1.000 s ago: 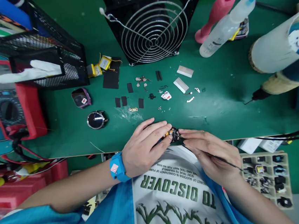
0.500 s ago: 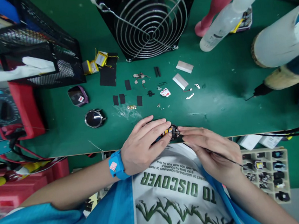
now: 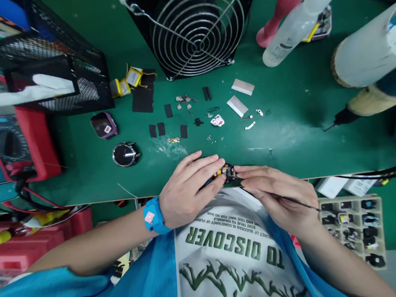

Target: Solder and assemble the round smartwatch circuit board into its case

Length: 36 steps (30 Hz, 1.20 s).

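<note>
Barely anything has moved since half a second ago: both hands keep their place at the bench's near edge, and the slight slide of everything around them looks like a small shift of the worker's head. From where I stand, the green bench (image 3: 289, 153) is the biggest thing, with a black fan (image 3: 198, 43) at its far side, wire grille towards the worker.

Next come the hands. The left hand (image 3: 184, 189), palm down with a blue watch (image 3: 155, 217) on its wrist, has its fingers close together and its thumb drawn near them, clasping a small black device (image 3: 228, 169). The right hand (image 3: 283, 196) is pinched narrow around a slim dark tool (image 3: 296, 201).

The device lies between the two hands, over the edge nearest the worker's body. Everything turns on how tool and device meet: the tool slants from beside the right wrist, forward and leftward, towards the device's uncovered right part. Its left part is under the left fingers, so I can't settle its long axis. The left hand is the nearer, right on top of it; the right fingertips are at its right rim, and I cannot tell whether they touch it or only the tool does.

Smallest of all, tiny metal bits (image 3: 209, 139) lie scattered beyond the hands, well clear of both.
</note>
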Tool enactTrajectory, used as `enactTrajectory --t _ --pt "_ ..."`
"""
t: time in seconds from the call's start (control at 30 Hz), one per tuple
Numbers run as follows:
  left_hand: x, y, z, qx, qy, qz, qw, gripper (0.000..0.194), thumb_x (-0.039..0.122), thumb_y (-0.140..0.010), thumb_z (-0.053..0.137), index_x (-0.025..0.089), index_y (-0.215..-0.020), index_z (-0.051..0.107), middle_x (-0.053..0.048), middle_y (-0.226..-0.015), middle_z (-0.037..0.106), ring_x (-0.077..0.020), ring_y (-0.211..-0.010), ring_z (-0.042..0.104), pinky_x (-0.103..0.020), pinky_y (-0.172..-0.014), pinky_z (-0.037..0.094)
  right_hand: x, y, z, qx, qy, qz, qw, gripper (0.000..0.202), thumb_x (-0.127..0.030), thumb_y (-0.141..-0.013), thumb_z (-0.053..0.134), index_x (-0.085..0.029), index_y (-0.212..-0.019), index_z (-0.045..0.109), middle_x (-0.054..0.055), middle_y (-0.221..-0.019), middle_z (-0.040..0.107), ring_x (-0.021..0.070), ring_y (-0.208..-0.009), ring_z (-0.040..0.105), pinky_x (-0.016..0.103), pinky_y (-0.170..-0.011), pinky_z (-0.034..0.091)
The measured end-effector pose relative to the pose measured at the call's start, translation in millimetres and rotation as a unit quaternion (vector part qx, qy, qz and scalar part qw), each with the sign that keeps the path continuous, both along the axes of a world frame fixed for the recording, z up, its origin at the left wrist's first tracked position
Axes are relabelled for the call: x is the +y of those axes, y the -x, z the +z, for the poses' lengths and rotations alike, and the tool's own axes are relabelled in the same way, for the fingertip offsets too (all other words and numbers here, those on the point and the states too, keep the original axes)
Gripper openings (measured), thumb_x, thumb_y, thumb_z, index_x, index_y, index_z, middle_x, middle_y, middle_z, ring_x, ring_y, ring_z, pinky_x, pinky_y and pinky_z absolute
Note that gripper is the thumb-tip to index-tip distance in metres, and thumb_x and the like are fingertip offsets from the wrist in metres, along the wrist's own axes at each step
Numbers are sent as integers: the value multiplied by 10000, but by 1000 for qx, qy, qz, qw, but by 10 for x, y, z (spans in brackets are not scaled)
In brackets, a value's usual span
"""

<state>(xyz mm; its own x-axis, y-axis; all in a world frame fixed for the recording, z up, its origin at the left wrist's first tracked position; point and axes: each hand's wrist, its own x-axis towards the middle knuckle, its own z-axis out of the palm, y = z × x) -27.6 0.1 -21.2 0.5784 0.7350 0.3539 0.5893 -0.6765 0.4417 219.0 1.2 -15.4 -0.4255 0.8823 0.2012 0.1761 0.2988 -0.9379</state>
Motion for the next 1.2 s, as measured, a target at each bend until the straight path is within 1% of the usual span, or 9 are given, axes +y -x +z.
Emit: enactTrajectory --t 0.27,0.4,0.53,0.63,0.9,1.1,1.2 --pt "6 -6 18 3 9 -2 1000 168 142 -986 677 129 -1153 689 -156 -1291 746 -281 -1279 686 -517 -1145 532 26 -15 37 -2 6 11 1000 395 77 -871 665 -170 -1170 744 94 -1151 786 262 -1191 742 436 -987 645" --pt "13 -12 -14 -8 12 6 1000 186 166 -998 668 156 -1184 671 -125 -1280 755 -263 -1269 690 -500 -1138 534 12 -10 49 -11 6 4 1000 375 65 -877 667 -178 -1151 747 82 -1134 791 250 -1177 747 422 -996 640" --pt "30 -32 -39 -52 64 31 996 234 225 -992 695 156 -1198 606 -103 -1229 772 -231 -1234 707 -455 -1134 538 -10 -1 15 -1 13 -9 1000 391 64 -868 679 -198 -1148 753 65 -1125 793 249 -1153 756 435 -997 638" --pt "31 -37 -41 -73 86 41 993 233 208 -974 711 173 -1162 578 -92 -1225 774 -224 -1232 708 -452 -1134 533 -13 20 -10 6 0 -15 1000 411 74 -854 689 -201 -1153 757 68 -1123 794 258 -1145 758 444 -980 641" --pt "22 -23 -42 -72 83 37 993 226 192 -965 707 191 -1146 572 -86 -1247 769 -227 -1251 696 -467 -1138 523 2 63 -9 -9 -31 -2 999 369 68 -840 721 -171 -1117 763 91 -1106 803 257 -1139 757 431 -980 640" --pt "28 -23 -44 -64 75 33 995 156 207 -972 708 197 -1032 565 -84 -1246 770 -222 -1231 707 -465 -1132 529 -3 60 -3 -5 -30 -4 1000 387 82 -842 704 -163 -1137 754 96 -1104 802 262 -1144 757 447 -981 646" --pt "28 -16 -45 -61 75 29 995 137 217 -971 710 192 -1008 580 -89 -1256 766 -225 -1260 691 -461 -1146 520 1 64 16 -17 -29 -4 999 374 71 -854 699 -173 -1132 753 84 -1094 802 249 -1141 759 427 -986 643"
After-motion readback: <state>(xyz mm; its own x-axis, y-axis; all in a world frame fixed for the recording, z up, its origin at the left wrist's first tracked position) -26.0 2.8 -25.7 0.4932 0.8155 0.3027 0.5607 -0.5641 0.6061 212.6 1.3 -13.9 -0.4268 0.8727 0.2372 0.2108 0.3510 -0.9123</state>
